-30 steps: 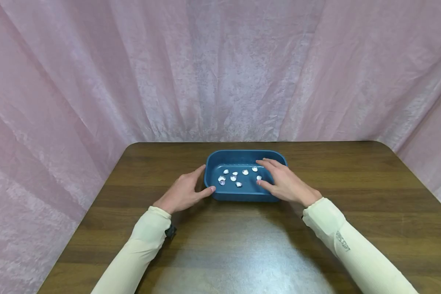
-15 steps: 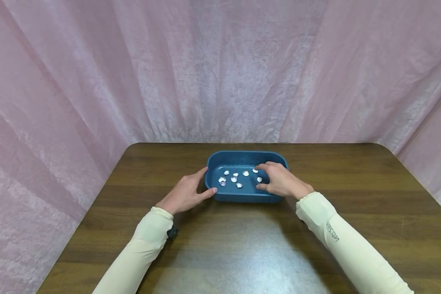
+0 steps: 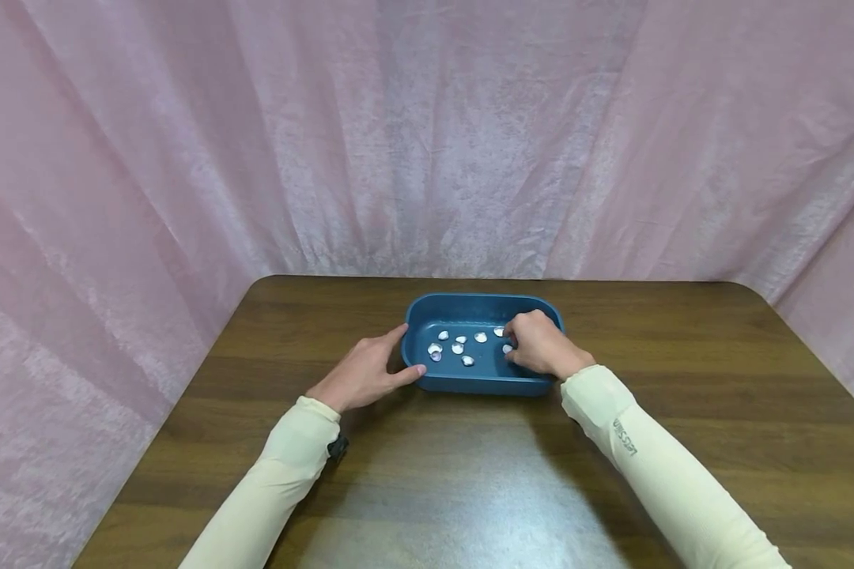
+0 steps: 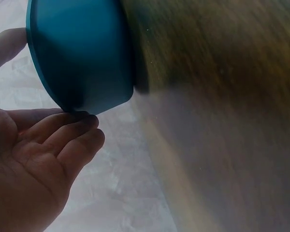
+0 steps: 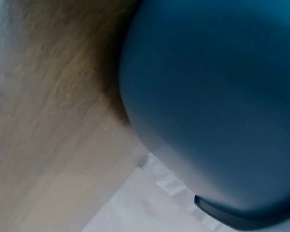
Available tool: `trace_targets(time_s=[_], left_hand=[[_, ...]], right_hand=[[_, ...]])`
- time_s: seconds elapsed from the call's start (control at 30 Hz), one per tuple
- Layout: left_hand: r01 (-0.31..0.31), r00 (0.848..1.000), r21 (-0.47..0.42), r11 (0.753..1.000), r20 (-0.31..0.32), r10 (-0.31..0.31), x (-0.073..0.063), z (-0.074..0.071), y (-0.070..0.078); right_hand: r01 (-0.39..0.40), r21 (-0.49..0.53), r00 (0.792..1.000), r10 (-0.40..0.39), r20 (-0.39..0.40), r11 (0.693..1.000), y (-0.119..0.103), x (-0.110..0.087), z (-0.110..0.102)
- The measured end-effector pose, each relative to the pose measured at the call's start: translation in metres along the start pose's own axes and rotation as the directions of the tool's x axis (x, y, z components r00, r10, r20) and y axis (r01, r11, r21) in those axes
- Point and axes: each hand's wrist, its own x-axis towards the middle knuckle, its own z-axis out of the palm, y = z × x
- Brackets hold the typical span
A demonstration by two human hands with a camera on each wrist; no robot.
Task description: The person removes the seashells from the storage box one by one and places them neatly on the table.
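A blue plastic bin (image 3: 484, 385) sits on the table with several clear, shiny glass gems (image 3: 480, 337) scattered over its floor. My left hand (image 3: 363, 371) touches the bin's left end, fingers and thumb spread around the corner; the left wrist view has its fingers (image 4: 70, 130) against the bin's wall (image 4: 87, 53). Inside the bin's right side, my right hand (image 3: 541, 344) has its fingers curled, with index finger and thumb on either side of one glass gem (image 3: 508, 348). The right wrist view is filled mostly by the bin's outer wall (image 5: 208, 106), hiding that hand's fingertips.
Under the bin is a brown wooden table (image 3: 427, 474) with rounded back corners. Pink velvet curtains (image 3: 470, 142) hang behind the table and along its sides. Pale sleeves (image 3: 662, 450) cover both forearms.
My right hand has moved lower into the bin, and its spread fingers have closed in around a gem at the right side. My left hand stays at the bin's left end.
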Motion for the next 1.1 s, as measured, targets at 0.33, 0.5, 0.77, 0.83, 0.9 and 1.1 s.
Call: trace_targets(time_s=[0.33, 0.5, 0.77, 0.83, 0.9, 1.1], left_hand=[[-0.007, 1.000, -0.001, 1.000, -0.006, 0.007, 0.0007, 0.0002, -0.0003], [-0.004, 1.000, 0.001, 1.000, -0.004, 0.004, 0.0009, 0.0004, -0.0009], [-0.004, 1.000, 0.004, 1.000, -0.003, 0.004, 0.0015, 0.0003, -0.0012], [-0.002, 1.000, 0.003, 1.000, -0.004, 0.002, 0.0015, 0.0003, -0.0012], [0.000, 1.000, 0.001, 1.000, -0.005, 0.000, 0.0015, 0.0004, -0.0009], [0.013, 1.000, -0.004, 1.000, 0.002, -0.013, 0.0018, 0.0006, -0.0002]], right_hand=[[-0.014, -0.046, 0.999, 0.013, -0.030, 0.999, 0.0036, 0.0047, 0.0052], [-0.011, -0.047, 0.999, 0.009, -0.045, 0.999, 0.0044, 0.0063, 0.0078], [-0.015, -0.043, 0.999, 0.013, -0.047, 0.999, 0.0054, 0.0102, 0.0098], [-0.023, -0.024, 0.999, 0.022, -0.039, 0.999, 0.0057, 0.0107, 0.0097], [-0.030, -0.004, 0.999, 0.029, -0.028, 1.000, 0.0059, 0.0108, 0.0094], [-0.029, 0.035, 0.999, 0.030, -0.015, 0.999, 0.0066, 0.0100, 0.0080]])
